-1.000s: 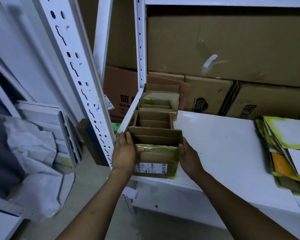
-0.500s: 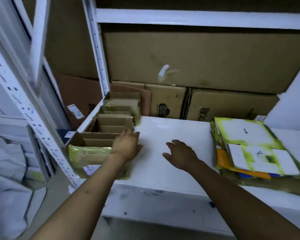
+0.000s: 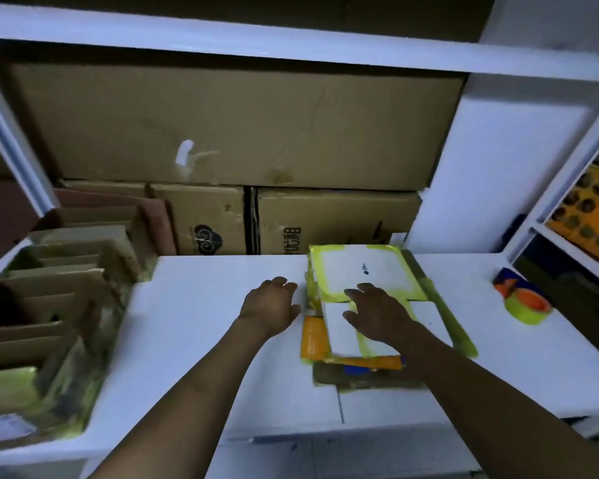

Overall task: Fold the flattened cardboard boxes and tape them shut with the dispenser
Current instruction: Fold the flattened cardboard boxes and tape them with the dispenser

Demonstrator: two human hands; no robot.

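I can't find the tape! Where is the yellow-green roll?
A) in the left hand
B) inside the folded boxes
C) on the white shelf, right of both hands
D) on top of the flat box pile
C: the tape roll sits on the white shelf, apart from the right hand, which rests on the flat box pile.

My right grip [image 3: 377, 314] lies fingers spread on the stack of flattened boxes [image 3: 377, 264], my left grip [image 3: 272, 307] just beside its left edge over the white shelf [image 3: 204, 305], with the tape dispenser [image 3: 526, 302] well apart at right.
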